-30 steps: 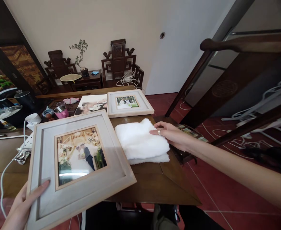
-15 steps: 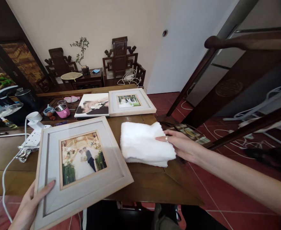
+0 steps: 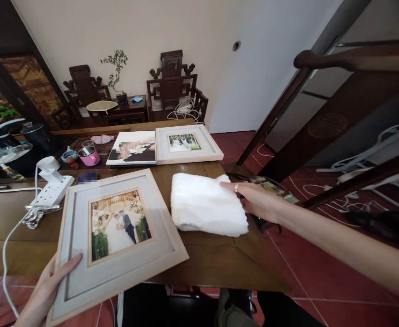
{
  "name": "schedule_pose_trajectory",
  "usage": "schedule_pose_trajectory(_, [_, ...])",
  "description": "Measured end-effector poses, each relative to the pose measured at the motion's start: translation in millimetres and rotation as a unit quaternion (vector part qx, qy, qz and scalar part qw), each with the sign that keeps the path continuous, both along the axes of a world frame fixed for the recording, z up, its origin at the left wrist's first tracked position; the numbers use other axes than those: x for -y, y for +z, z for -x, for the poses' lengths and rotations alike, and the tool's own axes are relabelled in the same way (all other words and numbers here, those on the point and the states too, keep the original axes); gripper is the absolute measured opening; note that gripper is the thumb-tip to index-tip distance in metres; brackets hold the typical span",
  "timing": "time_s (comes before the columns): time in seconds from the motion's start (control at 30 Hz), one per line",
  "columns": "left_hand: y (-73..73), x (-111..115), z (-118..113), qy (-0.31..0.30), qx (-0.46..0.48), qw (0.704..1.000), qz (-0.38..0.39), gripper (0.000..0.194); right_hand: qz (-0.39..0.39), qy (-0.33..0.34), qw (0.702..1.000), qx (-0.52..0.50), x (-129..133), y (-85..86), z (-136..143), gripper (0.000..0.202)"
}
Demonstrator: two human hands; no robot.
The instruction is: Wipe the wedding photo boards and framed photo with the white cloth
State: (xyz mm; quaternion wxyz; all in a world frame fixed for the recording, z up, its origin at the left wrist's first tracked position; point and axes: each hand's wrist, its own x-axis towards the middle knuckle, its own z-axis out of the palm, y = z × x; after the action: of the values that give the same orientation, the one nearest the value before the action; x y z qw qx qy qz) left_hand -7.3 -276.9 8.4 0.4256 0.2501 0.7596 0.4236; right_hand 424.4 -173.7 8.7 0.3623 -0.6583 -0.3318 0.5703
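Note:
My left hand (image 3: 51, 286) grips a picture frame (image 3: 167, 247) by its lower left side, thumb on the front and fingers hidden behind. The frame has pale wood edges and a wide white border around a wedding photo (image 3: 117, 227), and it is tilted up toward me over the table. To its right lies a folded white towel (image 3: 204, 204) on the wooden table top. My right hand (image 3: 250, 197) pinches the towel's right edge, its thumb along the top and its other fingers mostly hidden beneath.
Behind the towel are a second framed photo (image 3: 216, 147) and a photo panel (image 3: 141, 156). A power strip (image 3: 54, 190) with a white cable, a pink cup (image 3: 89, 156) and a glass lid (image 3: 13, 154) stand at the left. A dark wooden chair (image 3: 288, 118) is close on the right.
My right thumb has shifted slightly up and back along the towel's top edge, and the towel's right corner has flattened a little. The picture frame in my left hand has dipped slightly.

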Motion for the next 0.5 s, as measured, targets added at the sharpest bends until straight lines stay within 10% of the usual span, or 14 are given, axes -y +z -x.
schedule_pose_trajectory(0.37, [1.7,-11.8,-8.4,-0.068,-0.003,0.997,0.031,0.053,-0.127,0.020,0.963,0.236,-22.6,-33.1,-13.2,0.019])
schedule_pose_trajectory(0.5, [2.5,-13.9,-11.4,-0.061,-0.018,0.997,0.037,0.048,-0.349,0.114,0.814,0.450,3.4,-22.4,-7.2,0.032])
